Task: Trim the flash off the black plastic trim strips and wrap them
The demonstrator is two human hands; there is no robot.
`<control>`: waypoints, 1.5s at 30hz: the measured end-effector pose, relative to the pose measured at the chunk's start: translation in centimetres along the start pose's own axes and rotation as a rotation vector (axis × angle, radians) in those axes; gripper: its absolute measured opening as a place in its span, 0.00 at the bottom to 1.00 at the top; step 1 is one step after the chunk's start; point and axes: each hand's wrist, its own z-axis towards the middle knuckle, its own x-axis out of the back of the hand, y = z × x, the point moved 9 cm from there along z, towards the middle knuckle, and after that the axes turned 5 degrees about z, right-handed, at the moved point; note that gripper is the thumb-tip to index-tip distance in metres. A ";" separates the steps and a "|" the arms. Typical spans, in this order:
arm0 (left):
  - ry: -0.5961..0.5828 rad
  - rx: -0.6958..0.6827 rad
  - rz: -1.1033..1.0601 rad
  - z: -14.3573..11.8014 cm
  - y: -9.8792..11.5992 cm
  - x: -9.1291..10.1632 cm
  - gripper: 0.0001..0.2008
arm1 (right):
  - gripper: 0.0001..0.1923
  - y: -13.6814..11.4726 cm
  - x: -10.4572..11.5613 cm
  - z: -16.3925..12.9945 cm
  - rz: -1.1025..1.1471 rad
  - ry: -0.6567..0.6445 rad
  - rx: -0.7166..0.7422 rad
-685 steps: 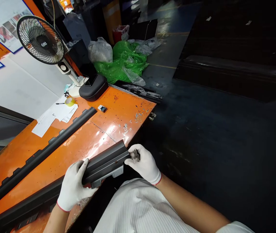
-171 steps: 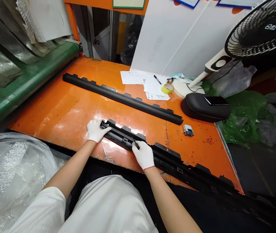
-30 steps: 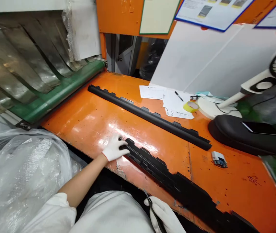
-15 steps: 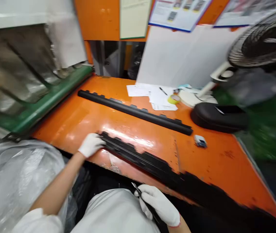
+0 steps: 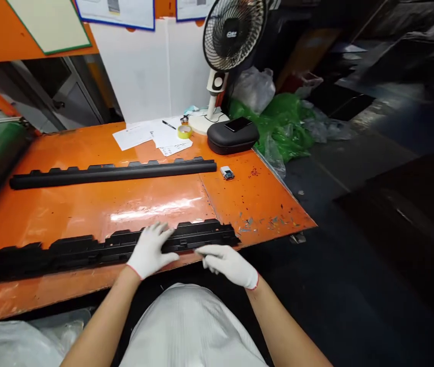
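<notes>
A long black plastic strip with a notched upper edge lies along the table's near edge. My left hand, in a white glove, rests on it with fingers spread. Just right of it, my right hand, also gloved, is closed at the strip's lower edge. The craft knife seen in that hand earlier is now mostly hidden beneath the fingers. Farther back on the orange table lies a second black strip, rounded along its front, which neither hand touches.
Behind are papers, a pen, yellow tape, a fan and a black case with a phone on top. A small grey-white object sits nearby. Green plastic bags lie beyond the right edge.
My view has turned right. My left hand has moved right along the near strip, from gripping its end to lying flat. My right hand has risen from my lap to the strip's edge.
</notes>
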 end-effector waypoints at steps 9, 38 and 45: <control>-0.035 -0.049 0.075 3.1 3.7 -3.8 0.37 | 0.23 1.0 16.8 -1.4 -1.003 0.459 -0.057; -0.031 -0.017 -0.010 15.6 -1.8 1.0 0.31 | 0.29 2.2 18.7 0.5 -1.163 0.842 0.101; 0.055 0.209 0.227 24.3 -8.5 4.0 0.40 | 0.27 2.8 20.0 0.2 -1.148 0.917 0.162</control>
